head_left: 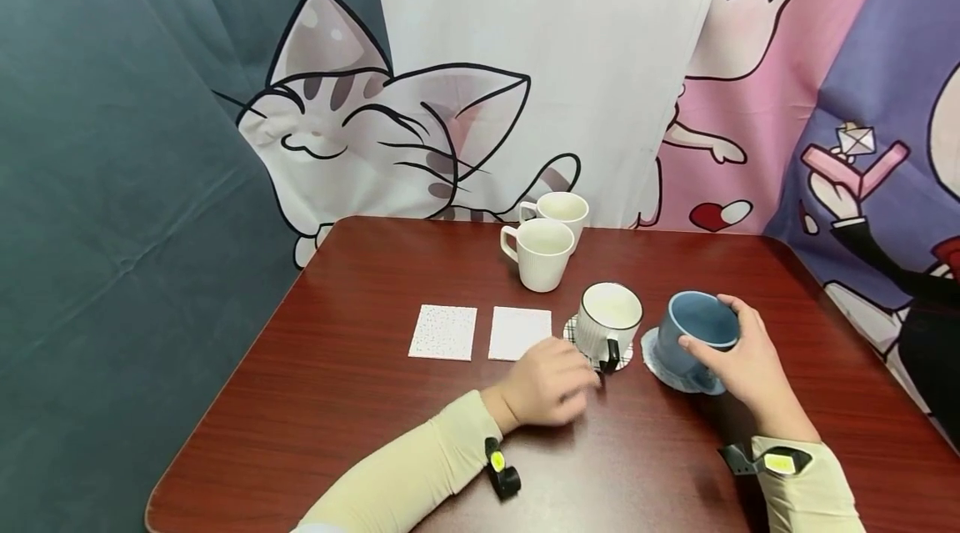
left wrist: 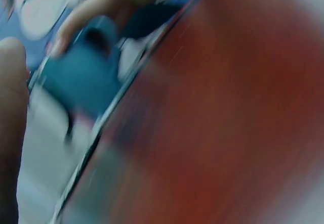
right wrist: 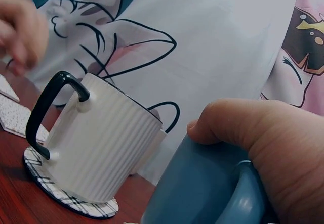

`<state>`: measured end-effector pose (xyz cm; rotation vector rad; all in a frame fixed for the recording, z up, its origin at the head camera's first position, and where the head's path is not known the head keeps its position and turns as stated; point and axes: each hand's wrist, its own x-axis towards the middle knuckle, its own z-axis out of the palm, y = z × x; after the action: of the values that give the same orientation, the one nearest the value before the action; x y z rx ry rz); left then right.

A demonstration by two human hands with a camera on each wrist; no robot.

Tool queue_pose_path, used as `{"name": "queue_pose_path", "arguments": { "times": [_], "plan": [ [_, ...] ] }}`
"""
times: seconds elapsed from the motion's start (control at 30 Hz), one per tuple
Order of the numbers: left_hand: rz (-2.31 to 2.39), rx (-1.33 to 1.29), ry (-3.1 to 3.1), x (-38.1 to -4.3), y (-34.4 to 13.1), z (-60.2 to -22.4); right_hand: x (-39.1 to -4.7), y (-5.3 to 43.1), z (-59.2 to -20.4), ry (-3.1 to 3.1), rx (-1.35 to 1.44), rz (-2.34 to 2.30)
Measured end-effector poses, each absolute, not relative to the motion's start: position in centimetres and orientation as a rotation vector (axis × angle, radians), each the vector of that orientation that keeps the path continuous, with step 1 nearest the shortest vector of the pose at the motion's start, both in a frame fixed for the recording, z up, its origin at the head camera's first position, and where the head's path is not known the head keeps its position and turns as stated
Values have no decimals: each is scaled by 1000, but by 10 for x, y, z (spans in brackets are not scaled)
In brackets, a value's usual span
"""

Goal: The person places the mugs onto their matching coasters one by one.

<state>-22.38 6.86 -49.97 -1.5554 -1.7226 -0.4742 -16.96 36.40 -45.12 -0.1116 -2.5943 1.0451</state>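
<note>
My right hand [head_left: 742, 358] grips a blue mug [head_left: 677, 347] by its rim, thumb on the near side and fingers across on the far side. The mug stands on a light blue, wavy-edged coaster [head_left: 662, 376]. To its left is a white ribbed mug [head_left: 596, 334] with a black rim and black handle, on a round plaid coaster [right wrist: 66, 193]. My left hand [head_left: 546, 383], blurred and loosely curled with nothing in it, hovers just left of that black handle. In the right wrist view, a gap separates this hand from the white mug.
Two plain white mugs [head_left: 542, 258] stand one behind the other near the table's far edge. A speckled square coaster [head_left: 442, 333] and a white square coaster [head_left: 519, 329] lie left of the mugs. A printed cat curtain [head_left: 630, 57] hangs behind the reddish-brown table [head_left: 322, 399].
</note>
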Motion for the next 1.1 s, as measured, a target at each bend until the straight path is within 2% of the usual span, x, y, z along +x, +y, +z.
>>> {"name": "queue_pose_path", "arguments": {
  "times": [0.17, 0.33, 0.67, 1.1],
  "plan": [
    [-361, -1743, -1783, -181, 102, -493, -171, 365, -454, -2583, -106, 1035],
    [-151, -1621, -2272, -162, 134, -499, -172, 363, -454, -2573, -94, 1033],
    [98, -1393, -2579, -166, 165, -519, -172, 362, -454, -2573, -83, 1041],
    [97, -1457, -2524, -175, 171, -519, -173, 361, -454, -2557, -122, 1057]
  ]
}}
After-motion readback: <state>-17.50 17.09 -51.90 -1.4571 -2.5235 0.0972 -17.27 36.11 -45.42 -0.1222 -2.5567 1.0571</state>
